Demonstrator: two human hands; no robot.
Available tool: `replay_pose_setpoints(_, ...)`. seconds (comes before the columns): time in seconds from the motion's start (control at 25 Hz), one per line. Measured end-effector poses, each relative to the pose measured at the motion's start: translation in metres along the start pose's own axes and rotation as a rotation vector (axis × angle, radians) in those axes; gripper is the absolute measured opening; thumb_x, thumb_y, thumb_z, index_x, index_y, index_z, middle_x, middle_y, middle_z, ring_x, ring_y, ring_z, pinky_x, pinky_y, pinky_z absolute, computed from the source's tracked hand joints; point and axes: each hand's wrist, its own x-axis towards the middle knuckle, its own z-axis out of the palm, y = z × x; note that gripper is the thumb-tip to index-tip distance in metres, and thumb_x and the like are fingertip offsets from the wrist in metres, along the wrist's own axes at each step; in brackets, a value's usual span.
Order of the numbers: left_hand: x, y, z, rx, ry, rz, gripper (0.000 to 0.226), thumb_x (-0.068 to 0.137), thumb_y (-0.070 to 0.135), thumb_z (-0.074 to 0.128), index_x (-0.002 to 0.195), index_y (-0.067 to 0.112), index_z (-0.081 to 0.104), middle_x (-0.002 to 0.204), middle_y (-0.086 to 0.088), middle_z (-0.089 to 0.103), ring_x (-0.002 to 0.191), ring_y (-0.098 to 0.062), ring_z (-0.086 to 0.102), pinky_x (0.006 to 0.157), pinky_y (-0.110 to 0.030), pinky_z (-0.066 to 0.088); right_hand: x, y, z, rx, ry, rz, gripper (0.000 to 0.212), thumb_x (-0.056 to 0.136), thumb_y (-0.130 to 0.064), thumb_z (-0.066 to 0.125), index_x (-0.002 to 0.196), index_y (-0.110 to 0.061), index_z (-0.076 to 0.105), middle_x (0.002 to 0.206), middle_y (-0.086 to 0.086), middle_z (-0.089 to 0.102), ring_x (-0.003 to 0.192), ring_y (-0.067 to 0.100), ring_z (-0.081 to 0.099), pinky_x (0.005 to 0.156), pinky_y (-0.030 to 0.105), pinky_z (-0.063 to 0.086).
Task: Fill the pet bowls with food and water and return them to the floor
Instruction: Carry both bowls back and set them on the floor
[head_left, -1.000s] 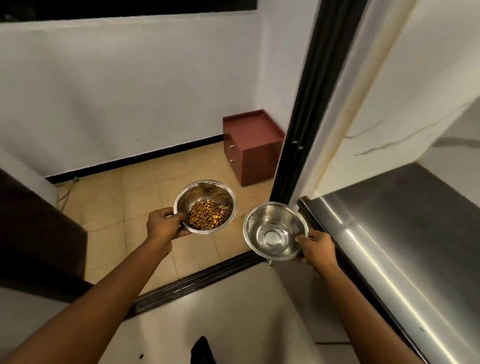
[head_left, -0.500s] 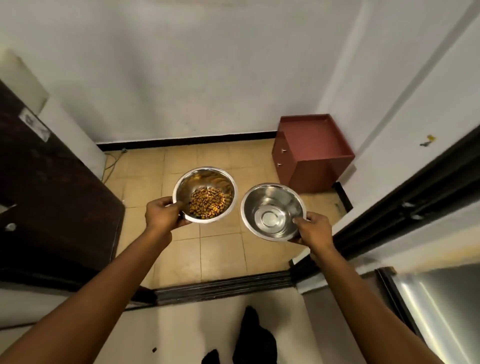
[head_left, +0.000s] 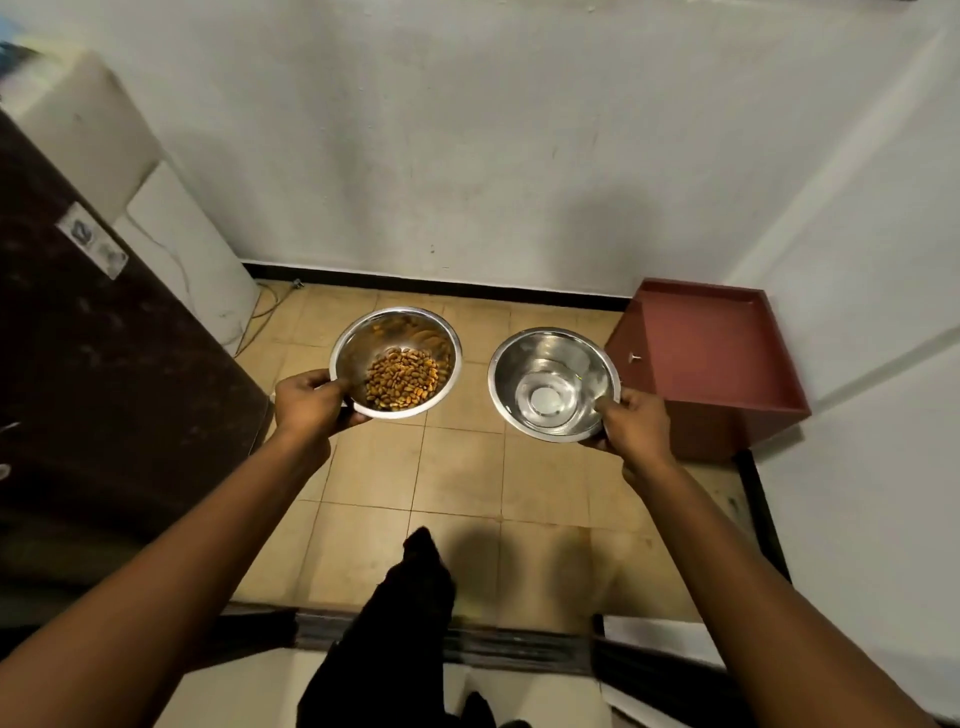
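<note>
Two round steel bowls are held side by side in the air above a tan tiled floor (head_left: 467, 478). My left hand (head_left: 309, 402) grips the near-left rim of the food bowl (head_left: 363, 338), which has a heap of brown kibble (head_left: 402, 378) in its bottom. My right hand (head_left: 634, 428) holds the near-right rim of the second steel bowl (head_left: 540, 358); its shiny inside looks like it holds clear water, though I cannot tell for sure. Both bowls are roughly level.
A dark red low cabinet (head_left: 711, 364) stands on the floor at the right wall. A dark brown door or cupboard (head_left: 104, 364) fills the left side. A black animal (head_left: 405, 623) stands at the threshold below my arms. White walls close the small space.
The view has swung left and moved forward through the doorway; the steel counter at right is gone. Both bowls stay in my hands, now farther apart, and the black animal has stepped forward.
</note>
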Motion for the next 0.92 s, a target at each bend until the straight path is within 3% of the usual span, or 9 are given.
replay_pose_setpoints(0.16, 0.091, 0.035, 0.037, -0.001, -0.015, -0.015, 0.018, 0.096, -0.005, 0.065, 0.113, -0.004, 0.072, 0.106, -0.022, 0.074, 0.086, -0.038, 0.078, 0.058, -0.032, 0.067, 0.081, -0.03, 0.043, -0.003, 0.001, -0.008, 0.016, 0.093, 0.001, 0.064, 0.101, 0.004, 0.077, 0.084, 0.031, 0.072, 0.049, 0.025, 0.07, 0.04, 0.024, 0.052)
replay_pose_setpoints(0.4, 0.217, 0.106, 0.107, 0.087, -0.047, -0.013, 0.027, 0.093, -0.005, 0.067, 0.119, -0.003, 0.073, 0.104, -0.022, 0.076, 0.08, -0.035, 0.078, 0.055, -0.031, 0.065, 0.184, -0.089, 0.101, 0.097, 0.044, 0.079, 0.018, 0.094, 0.003, 0.065, 0.108, 0.003, 0.076, 0.095, 0.03, 0.077, 0.082, 0.044, 0.079, 0.053, 0.036, 0.066)
replay_pose_setpoints(0.56, 0.284, 0.14, 0.151, 0.105, -0.054, -0.031, 0.03, 0.092, -0.002, 0.071, 0.123, -0.002, 0.071, 0.108, -0.021, 0.076, 0.082, -0.036, 0.079, 0.055, -0.03, 0.064, 0.255, -0.129, 0.131, 0.125, 0.064, 0.107, 0.012, 0.095, 0.005, 0.065, 0.103, 0.007, 0.074, 0.093, 0.026, 0.075, 0.08, 0.038, 0.077, 0.05, 0.033, 0.066)
replay_pose_setpoints(0.72, 0.345, 0.157, 0.196, 0.107, -0.023, -0.067, 0.037, 0.089, -0.005, 0.072, 0.126, -0.003, 0.068, 0.104, -0.02, 0.076, 0.077, -0.034, 0.08, 0.056, -0.033, 0.065, 0.334, -0.155, 0.159, 0.12, 0.061, 0.124, 0.015, 0.098, 0.002, 0.067, 0.086, -0.007, 0.07, 0.083, 0.017, 0.072, 0.069, 0.031, 0.074, 0.046, 0.031, 0.063)
replay_pose_setpoints(0.92, 0.431, 0.137, 0.251, 0.125, 0.068, -0.115, 0.041, 0.088, -0.007, 0.074, 0.127, 0.004, 0.068, 0.108, -0.019, 0.076, 0.083, -0.036, 0.081, 0.063, -0.039, 0.067, 0.454, -0.146, 0.203, 0.092, 0.007, 0.179, 0.018, 0.097, -0.001, 0.068, 0.092, -0.018, 0.072, 0.099, 0.025, 0.077, 0.087, 0.042, 0.079, 0.053, 0.036, 0.066)
